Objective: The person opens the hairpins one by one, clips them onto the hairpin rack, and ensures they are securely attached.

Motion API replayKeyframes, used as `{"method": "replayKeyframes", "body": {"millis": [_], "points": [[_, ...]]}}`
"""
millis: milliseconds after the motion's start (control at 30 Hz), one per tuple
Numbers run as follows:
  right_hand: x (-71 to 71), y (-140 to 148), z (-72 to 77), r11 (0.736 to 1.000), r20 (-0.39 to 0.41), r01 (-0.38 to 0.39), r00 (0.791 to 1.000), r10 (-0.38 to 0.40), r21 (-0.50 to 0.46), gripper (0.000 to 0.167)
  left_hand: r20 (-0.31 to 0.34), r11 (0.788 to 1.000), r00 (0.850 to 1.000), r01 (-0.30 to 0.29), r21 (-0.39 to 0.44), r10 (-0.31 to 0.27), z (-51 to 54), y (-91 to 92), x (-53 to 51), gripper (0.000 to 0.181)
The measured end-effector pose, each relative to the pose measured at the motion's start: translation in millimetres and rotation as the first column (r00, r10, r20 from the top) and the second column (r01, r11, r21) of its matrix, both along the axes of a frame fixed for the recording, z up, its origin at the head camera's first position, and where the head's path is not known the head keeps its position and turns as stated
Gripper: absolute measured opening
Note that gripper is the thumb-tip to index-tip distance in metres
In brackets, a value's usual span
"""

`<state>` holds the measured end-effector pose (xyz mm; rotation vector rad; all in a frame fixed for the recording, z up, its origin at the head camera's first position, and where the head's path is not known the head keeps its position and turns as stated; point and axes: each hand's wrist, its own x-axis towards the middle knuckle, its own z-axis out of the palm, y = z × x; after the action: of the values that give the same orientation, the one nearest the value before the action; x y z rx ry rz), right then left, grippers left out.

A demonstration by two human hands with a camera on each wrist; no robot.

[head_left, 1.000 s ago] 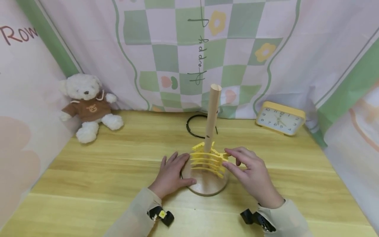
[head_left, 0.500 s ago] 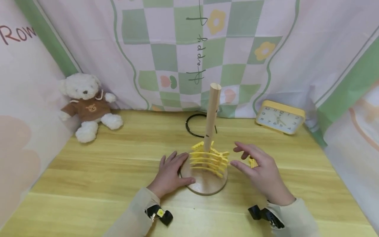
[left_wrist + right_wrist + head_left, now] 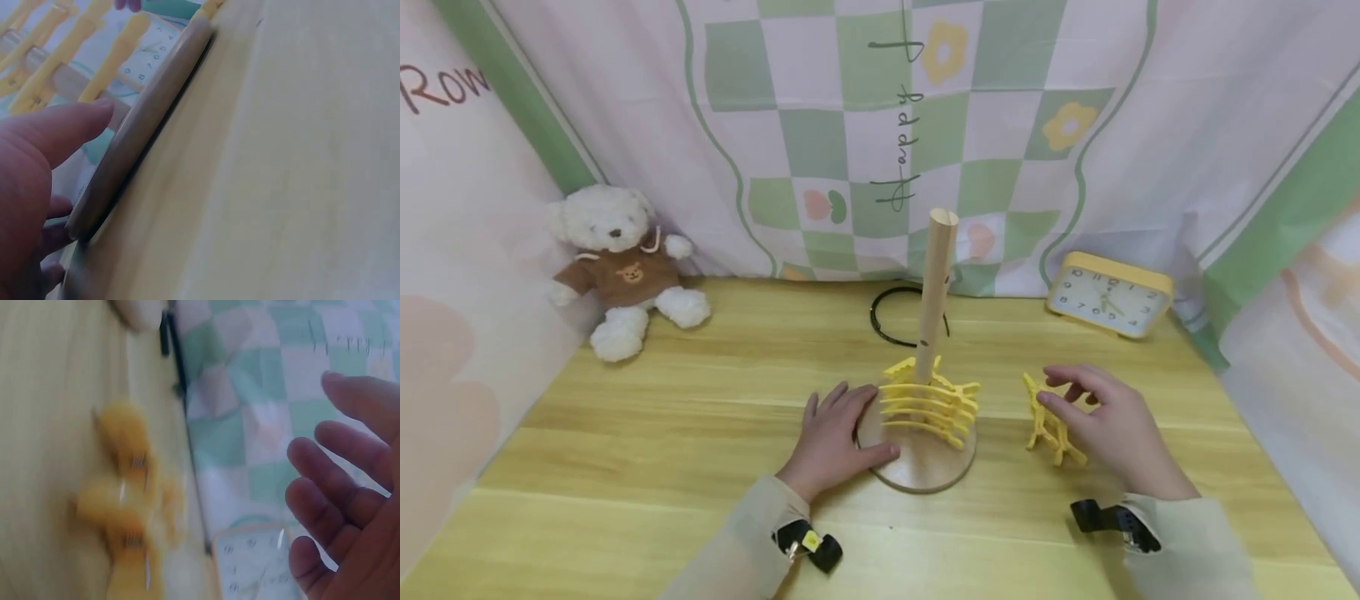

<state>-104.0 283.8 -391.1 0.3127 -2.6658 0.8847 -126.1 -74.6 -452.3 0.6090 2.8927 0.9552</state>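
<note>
A wooden post (image 3: 936, 283) rises from a round wooden base (image 3: 921, 475) in the head view. Several yellow spring clips (image 3: 928, 408) sit around the lower post. My left hand (image 3: 835, 437) rests on the base's left side, its thumb lying over the top and its other fingers along the rim. More yellow clips (image 3: 1047, 429) lie on the table to the right of the base. My right hand (image 3: 1108, 425) hovers beside them with fingers loosely bent and nothing between them; in the right wrist view these loose clips (image 3: 119, 500) appear blurred, apart from the fingers.
A black cord (image 3: 880, 325) loops on the table (image 3: 700, 450) behind the post. A white teddy bear (image 3: 632, 275) sits at the back left, and a yellow-framed clock (image 3: 1111, 296) stands at the back right. A patterned curtain (image 3: 820, 67) closes off the back.
My right hand has let go of a clip at the post and moved right, over to the table clips, which now show beside it. My left hand has stayed on the base.
</note>
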Motion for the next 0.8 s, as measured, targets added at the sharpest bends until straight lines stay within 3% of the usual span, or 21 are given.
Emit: {"method": "replayKeyframes", "body": {"millis": [100,167,300,433,533,667,800], "points": [[-0.9,12,-2.8,1.0,0.108,0.018,0.994,-0.018,0.004,0.027,-0.013,0.999,0.999,-0.034,-0.006,0.033,0.6,5.1,0.8,0.093],[-1.4,19,-3.9,1.0,0.201,0.017,0.979,-0.019,0.013,0.026,-0.018,0.999,0.999,-0.051,-0.01,0.05,1.2,8.0,1.9,0.094],[-1.5,31,-7.7,0.999,0.382,-0.001,0.924,-0.013,0.036,0.036,-0.018,0.998,0.998,-0.063,-0.017,0.062,3.5,11.3,3.7,0.096],[-1.4,38,-12.7,0.999,0.462,-0.021,0.887,-0.002,0.045,0.037,-0.004,0.998,0.998,-0.064,-0.018,0.064,5.2,11.8,4.3,0.092],[-2.6,41,-15.7,0.998,0.462,-0.025,0.887,-0.003,0.054,0.032,0.005,0.998,0.998,-0.06,-0.017,0.06,5.5,11.2,4.0,0.089],[-5.6,46,-17.8,0.995,0.422,-0.002,0.906,-0.038,0.095,0.028,0.011,0.999,0.999,-0.052,-0.01,0.052,4.9,10.0,3.4,0.086],[-5.7,53,-18.7,0.992,0.403,0.036,0.912,-0.082,0.12,0.044,0.021,0.999,0.999,-0.047,0.014,0.047,5.6,9.0,2.6,0.081]]}}
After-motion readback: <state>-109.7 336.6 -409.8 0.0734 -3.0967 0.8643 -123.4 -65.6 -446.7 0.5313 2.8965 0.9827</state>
